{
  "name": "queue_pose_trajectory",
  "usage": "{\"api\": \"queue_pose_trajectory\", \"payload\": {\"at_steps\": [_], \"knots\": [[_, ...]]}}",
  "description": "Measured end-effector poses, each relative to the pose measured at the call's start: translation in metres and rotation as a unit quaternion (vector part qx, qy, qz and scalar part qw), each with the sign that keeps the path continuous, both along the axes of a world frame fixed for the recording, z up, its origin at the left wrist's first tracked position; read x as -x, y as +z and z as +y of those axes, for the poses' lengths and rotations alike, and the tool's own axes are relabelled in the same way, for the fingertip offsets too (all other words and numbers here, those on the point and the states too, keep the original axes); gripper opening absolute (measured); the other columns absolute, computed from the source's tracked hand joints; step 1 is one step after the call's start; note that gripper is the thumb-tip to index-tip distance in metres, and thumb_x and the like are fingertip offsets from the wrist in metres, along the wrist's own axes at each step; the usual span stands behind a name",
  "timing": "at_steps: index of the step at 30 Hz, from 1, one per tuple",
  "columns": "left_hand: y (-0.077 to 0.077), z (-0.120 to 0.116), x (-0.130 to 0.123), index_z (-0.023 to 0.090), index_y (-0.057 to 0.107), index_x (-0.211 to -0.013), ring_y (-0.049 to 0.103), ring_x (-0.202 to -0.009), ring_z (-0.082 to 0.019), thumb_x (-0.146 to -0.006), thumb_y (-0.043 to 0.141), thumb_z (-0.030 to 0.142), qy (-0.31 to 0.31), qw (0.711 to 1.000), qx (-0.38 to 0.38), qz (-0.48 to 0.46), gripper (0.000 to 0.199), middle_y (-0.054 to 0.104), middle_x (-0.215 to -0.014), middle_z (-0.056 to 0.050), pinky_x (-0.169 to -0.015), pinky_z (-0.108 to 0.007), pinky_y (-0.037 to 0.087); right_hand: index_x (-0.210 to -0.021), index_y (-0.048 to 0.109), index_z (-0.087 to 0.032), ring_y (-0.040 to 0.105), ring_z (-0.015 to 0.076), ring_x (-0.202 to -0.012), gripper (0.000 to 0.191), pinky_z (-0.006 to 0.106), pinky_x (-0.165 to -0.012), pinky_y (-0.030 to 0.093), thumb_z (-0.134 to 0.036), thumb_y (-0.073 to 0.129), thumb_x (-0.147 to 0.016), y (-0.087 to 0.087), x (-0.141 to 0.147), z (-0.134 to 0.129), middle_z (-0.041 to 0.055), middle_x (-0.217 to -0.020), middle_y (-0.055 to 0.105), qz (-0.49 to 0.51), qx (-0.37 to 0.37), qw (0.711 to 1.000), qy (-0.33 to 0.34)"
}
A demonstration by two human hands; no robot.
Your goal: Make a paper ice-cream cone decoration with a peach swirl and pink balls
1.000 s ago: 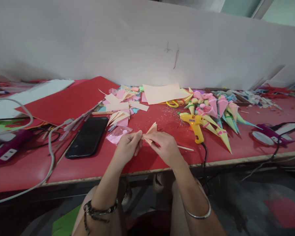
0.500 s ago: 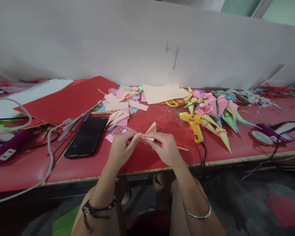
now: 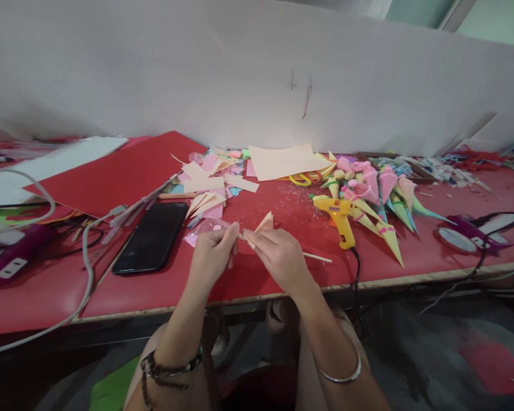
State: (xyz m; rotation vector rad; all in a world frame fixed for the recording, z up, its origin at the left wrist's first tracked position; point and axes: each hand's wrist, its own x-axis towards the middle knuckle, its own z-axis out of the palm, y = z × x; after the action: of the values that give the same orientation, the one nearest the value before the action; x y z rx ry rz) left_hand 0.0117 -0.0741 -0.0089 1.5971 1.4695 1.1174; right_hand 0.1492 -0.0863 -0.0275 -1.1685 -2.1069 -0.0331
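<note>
A peach piece of paper (image 3: 265, 221), partly curled, sticks up behind the fingers of my right hand (image 3: 280, 254). Those fingers are closed over the paper and hide most of it. My left hand (image 3: 216, 251) pinches the paper's narrow end between thumb and forefinger, close to the right fingertips. To the right of my right hand a thin pale stick (image 3: 319, 258) shows; whether it touches the hand I cannot tell. Beyond the hands is a pile of cut peach, pink and blue paper pieces (image 3: 203, 184).
A yellow glue gun (image 3: 339, 220) with its cord lies right, beside several paper cones (image 3: 388, 185). A black phone (image 3: 152, 238) is on the left near red card (image 3: 111, 174). Yellow-handled scissors (image 3: 300, 180) lie under a peach sheet (image 3: 282, 162). A white cable (image 3: 87, 257) crosses the left.
My right hand has turned more palm-down over the paper, covering more of it. My left hand has shifted slightly left along the narrow end. A little more of the stick shows.
</note>
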Motion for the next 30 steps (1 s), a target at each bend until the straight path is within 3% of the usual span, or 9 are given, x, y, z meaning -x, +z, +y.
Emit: {"api": "queue_pose_trajectory", "payload": {"at_steps": [4, 8, 12, 20, 26, 30], "knots": [[0.002, 0.001, 0.004, 0.017, 0.046, -0.048, 0.039, -0.037, -0.007, -0.08, 0.038, 0.03, -0.034, 0.995, -0.084, 0.045, 0.036, 0.043, -0.039, 0.004, -0.04, -0.02, 0.028, -0.101, 0.063, -0.019, 0.061, 0.0157, -0.08, 0.028, 0.026, -0.071, 0.046, -0.022, 0.039, -0.088, 0.004, 0.0, -0.002, 0.0071, -0.091, 0.068, 0.104, 0.076, 0.991, 0.046], [0.004, 0.002, 0.008, 0.018, 0.041, -0.049, 0.036, -0.044, -0.008, -0.08, 0.038, 0.029, -0.088, 0.98, -0.149, 0.098, 0.033, 0.038, -0.045, 0.004, -0.045, -0.02, 0.028, -0.1, 0.063, -0.021, 0.062, 0.0136, -0.085, 0.024, 0.024, -0.074, 0.047, -0.022, 0.043, -0.087, 0.006, -0.004, -0.003, 0.0042, -0.095, 0.068, 0.194, 0.116, 0.97, 0.094], [0.004, 0.002, 0.009, 0.018, 0.04, -0.046, 0.036, -0.039, -0.008, -0.08, 0.039, 0.031, -0.089, 0.985, -0.113, 0.096, 0.036, 0.037, -0.039, 0.005, -0.043, -0.021, 0.027, -0.102, 0.063, -0.022, 0.062, 0.0136, -0.085, 0.025, 0.024, -0.074, 0.047, -0.024, 0.042, -0.087, 0.004, -0.006, -0.002, 0.0035, -0.095, 0.068, 0.178, 0.113, 0.973, 0.093], [-0.001, 0.003, 0.002, 0.019, 0.038, -0.043, 0.033, -0.029, -0.007, -0.08, 0.038, 0.034, -0.03, 0.999, 0.015, 0.018, 0.04, 0.035, -0.028, 0.005, -0.036, -0.019, 0.025, -0.108, 0.061, -0.019, 0.061, 0.0168, -0.078, 0.029, 0.027, -0.069, 0.043, -0.021, 0.039, -0.088, 0.0, -0.001, 0.001, 0.0079, -0.086, 0.068, 0.002, 0.041, 0.999, 0.009], [0.003, 0.002, 0.009, 0.018, 0.044, -0.048, 0.04, -0.04, -0.008, -0.08, 0.038, 0.034, -0.108, 0.989, -0.089, 0.057, 0.036, 0.043, -0.041, 0.004, -0.043, -0.02, 0.031, -0.101, 0.062, -0.022, 0.062, 0.0147, -0.082, 0.026, 0.025, -0.072, 0.046, -0.022, 0.039, -0.088, 0.007, -0.004, -0.003, 0.0044, -0.091, 0.068, 0.121, 0.105, 0.985, 0.064], [0.004, 0.001, 0.011, 0.018, 0.038, -0.043, 0.034, -0.038, -0.007, -0.08, 0.037, 0.035, -0.105, 0.988, -0.096, 0.061, 0.041, 0.036, -0.037, 0.004, -0.04, -0.02, 0.027, -0.099, 0.063, -0.022, 0.062, 0.0137, -0.082, 0.024, 0.023, -0.071, 0.046, -0.024, 0.042, -0.087, 0.008, -0.007, -0.005, 0.003, -0.092, 0.069, 0.169, 0.129, 0.972, 0.103]]}}
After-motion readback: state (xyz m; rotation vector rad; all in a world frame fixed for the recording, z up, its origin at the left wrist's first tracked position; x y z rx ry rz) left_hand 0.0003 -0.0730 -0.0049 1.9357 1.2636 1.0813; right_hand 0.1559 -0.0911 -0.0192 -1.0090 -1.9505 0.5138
